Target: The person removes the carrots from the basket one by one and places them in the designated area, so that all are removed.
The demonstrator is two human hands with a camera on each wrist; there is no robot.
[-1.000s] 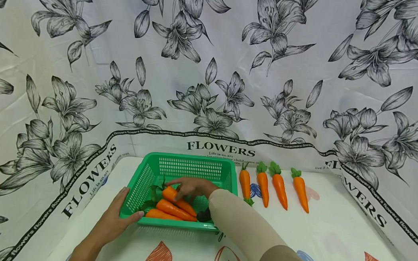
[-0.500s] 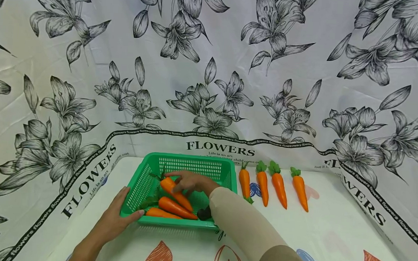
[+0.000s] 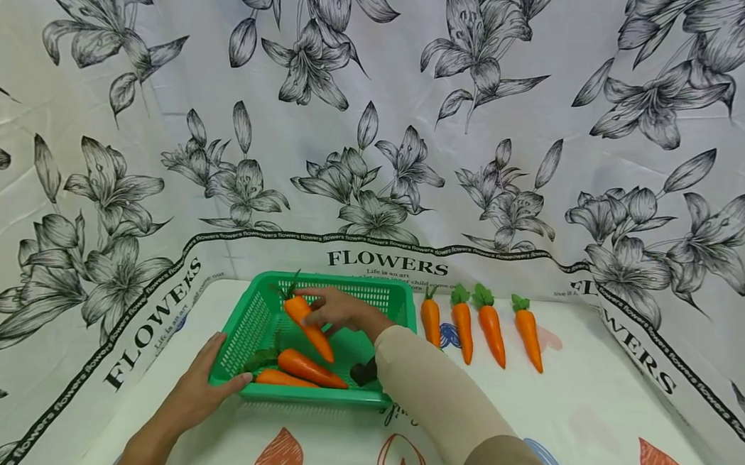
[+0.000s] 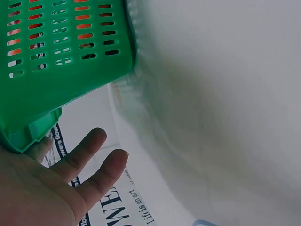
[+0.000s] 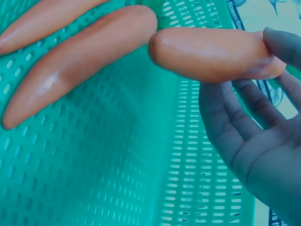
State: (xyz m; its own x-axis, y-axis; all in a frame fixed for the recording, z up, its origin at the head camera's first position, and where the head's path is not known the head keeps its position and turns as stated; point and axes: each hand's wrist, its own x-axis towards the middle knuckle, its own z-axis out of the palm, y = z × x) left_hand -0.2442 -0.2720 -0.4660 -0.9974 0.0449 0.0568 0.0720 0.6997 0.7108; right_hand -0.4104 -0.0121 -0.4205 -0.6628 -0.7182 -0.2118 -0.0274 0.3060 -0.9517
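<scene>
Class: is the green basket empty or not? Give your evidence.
Not empty: two carrots and a dark object lie inside the green basket in the head view.

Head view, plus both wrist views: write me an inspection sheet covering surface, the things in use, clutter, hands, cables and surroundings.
Surface: white table cover printed with hearts.
Job's things: green basket with two carrots lying inside; four carrots side by side right of it.
Clutter: dark object in the basket, partly behind the right sleeve; identity unclear.
Left hand: at the basket's near left corner, thumb on the rim.
Right hand: holds another carrot over the basket.
Cables: nothing seen.
Surroundings: floral fabric lettered FLOWERS.
</scene>
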